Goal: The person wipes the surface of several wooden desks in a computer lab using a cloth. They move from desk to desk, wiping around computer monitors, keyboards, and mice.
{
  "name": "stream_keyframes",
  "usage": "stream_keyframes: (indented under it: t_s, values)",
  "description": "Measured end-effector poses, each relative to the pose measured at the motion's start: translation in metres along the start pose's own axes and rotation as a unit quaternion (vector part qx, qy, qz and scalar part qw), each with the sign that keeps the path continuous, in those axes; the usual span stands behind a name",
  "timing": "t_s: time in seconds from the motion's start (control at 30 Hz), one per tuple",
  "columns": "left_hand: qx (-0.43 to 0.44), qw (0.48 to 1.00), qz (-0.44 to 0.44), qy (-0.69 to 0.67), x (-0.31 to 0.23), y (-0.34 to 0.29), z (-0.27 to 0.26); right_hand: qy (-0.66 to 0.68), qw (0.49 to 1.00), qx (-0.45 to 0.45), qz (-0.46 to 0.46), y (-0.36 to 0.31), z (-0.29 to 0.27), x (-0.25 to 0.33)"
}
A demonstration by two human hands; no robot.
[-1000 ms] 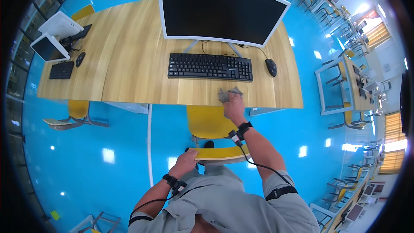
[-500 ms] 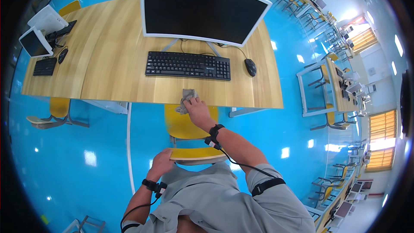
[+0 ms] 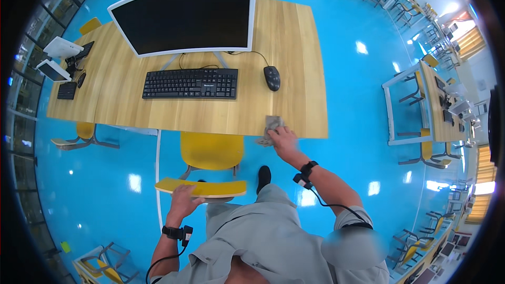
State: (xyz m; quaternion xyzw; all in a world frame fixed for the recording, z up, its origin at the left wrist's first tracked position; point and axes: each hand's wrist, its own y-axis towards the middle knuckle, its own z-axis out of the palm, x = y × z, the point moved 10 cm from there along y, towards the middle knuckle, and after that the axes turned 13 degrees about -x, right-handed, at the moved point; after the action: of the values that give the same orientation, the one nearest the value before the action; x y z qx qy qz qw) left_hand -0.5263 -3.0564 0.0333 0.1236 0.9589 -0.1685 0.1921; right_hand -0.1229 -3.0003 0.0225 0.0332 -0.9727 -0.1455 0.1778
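Note:
My right hand is closed on a crumpled grey cloth, pressing it on the front edge of the wooden desk, with part of the cloth hanging over. The black mouse lies beyond that hand, and the black keyboard is to its left. My left hand is at the backrest of a yellow chair, fingertips touching it and thumb spread apart. The chair's yellow seat sits in front of the desk edge.
A white-framed monitor with a dark screen stands behind the keyboard. Farther left on the desk are another small monitor and keyboard. A second yellow chair stands at the left. More desks and chairs line the right side.
My right hand has moved right along the desk's front edge with the cloth. The left hand has loosened and slid inward along the chair's backrest. My view has shifted to the right.

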Motion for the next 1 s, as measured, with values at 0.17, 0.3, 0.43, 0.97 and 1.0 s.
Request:
stream_keyframes:
  t_s: [0.17,0.3,0.43,0.97,1.0]
  values:
    - [0.028,0.999,-0.006,-0.027,-0.067,-0.005,0.038,-0.019,0.999,0.023,0.019,-0.029,-0.045,-0.07]
    - [0.019,0.999,0.037,0.02,-0.091,-0.01,0.06,-0.033,0.998,0.021,0.045,-0.047,-0.066,-0.11]
    - [-0.033,0.998,0.046,0.028,-0.097,-0.012,0.067,-0.007,0.996,-0.009,0.089,-0.061,-0.08,-0.146]
    - [-0.163,0.98,0.009,-0.115,-0.113,-0.043,0.018,0.055,0.992,0.048,0.1,0.038,0.012,-0.07]
    - [-0.169,0.979,0.011,-0.114,-0.111,-0.044,0.018,0.055,0.995,0.043,0.067,0.049,0.02,-0.054]
